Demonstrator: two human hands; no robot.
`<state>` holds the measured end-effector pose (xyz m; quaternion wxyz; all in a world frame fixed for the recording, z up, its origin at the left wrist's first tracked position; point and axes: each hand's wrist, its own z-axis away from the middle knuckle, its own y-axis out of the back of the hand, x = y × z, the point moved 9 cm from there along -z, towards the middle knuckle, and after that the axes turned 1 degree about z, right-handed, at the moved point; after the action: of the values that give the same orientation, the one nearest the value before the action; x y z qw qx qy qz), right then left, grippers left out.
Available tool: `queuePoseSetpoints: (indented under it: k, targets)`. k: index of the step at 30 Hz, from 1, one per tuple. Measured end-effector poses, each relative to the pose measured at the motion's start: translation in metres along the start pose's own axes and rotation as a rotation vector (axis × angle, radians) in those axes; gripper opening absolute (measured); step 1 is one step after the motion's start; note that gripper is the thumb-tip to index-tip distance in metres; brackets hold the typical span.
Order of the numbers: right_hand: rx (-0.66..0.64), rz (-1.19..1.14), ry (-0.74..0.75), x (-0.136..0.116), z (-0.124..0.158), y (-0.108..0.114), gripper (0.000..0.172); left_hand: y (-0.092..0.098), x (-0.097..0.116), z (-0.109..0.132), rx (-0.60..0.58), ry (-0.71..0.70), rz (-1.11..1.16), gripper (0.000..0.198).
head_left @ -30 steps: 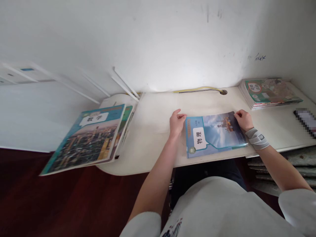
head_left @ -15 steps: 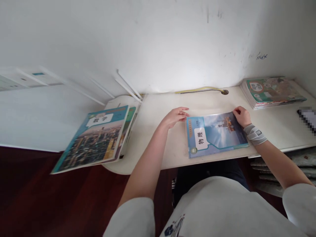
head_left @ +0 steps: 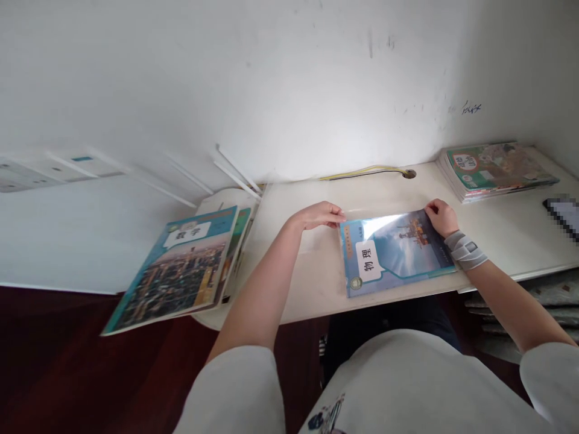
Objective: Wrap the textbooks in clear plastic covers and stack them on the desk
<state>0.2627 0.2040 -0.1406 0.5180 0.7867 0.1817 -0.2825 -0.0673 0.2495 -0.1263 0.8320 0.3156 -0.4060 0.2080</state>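
A blue physics textbook with an oil rig on its glossy cover lies turned sideways on the white desk. My left hand pinches the book's upper left corner between thumb and fingers. At the upper right corner, my right hand has its fingers closed on the book's edge. A grey band wraps my right wrist. Light glares off the upper part of the cover, which looks like clear film.
Math textbooks are stacked at the left, jutting past the desk's rounded end. Another stack of books stands at the back right, near a blurred-out phone-like object. Yellow and black cables run along the wall to a hole.
My left fingers, spread beside the corner before, have closed on it. A bright glare has appeared on the cover. My right hand stays at its corner; the view has shifted slightly.
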Motion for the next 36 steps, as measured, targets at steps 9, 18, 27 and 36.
queuePoseSetpoints:
  k: [9, 18, 27, 36]
  targets:
    - [-0.001, -0.044, -0.029, 0.0, 0.0, 0.004, 0.017, -0.007, 0.033, 0.006, 0.089, -0.133, -0.576, 0.013]
    - [0.01, 0.027, 0.003, -0.004, 0.0, 0.004, 0.012, -0.008, 0.023, 0.014, 0.089, -0.175, -0.551, 0.025]
    - [0.008, 0.017, -0.002, -0.003, -0.002, 0.005, 0.01, -0.007, 0.003, 0.001, 0.061, -0.109, -0.394, 0.023]
    - [0.004, -0.056, -0.022, 0.0, -0.003, 0.006, 0.016, -0.005, -0.019, 0.013, 0.309, -0.031, -0.026, 0.058]
